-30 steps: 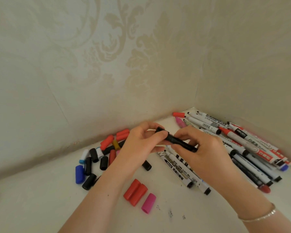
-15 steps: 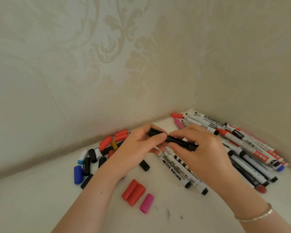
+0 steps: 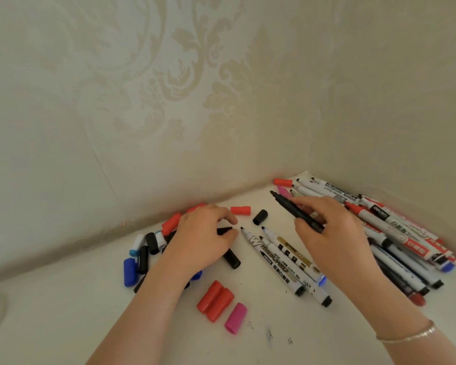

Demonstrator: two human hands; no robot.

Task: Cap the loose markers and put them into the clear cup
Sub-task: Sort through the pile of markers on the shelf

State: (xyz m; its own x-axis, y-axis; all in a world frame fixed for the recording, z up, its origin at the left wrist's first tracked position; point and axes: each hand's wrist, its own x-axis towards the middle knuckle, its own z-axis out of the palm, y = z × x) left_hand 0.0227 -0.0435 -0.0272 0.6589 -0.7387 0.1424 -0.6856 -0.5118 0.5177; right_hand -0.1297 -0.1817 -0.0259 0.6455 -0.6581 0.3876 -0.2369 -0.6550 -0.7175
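your right hand grips an uncapped black marker; your left hand pinches a black cap.

the black marker is a smooth, slim, all-dark barrel with a bare tip, tilted up and away from your right fingers, which curl round its lower half. your left thumb and forefinger close on the short black cap, over the loose caps, small cylinders in red, black, blue and white. between your hands lie white markers with bare tips, one printed "whiteboard". beyond your right hand a marker pile shows "whiteboard marker" and "deli". near your left wrist lie two red caps and a pink cap, touching. a thin metal bracelet circles your right wrist.
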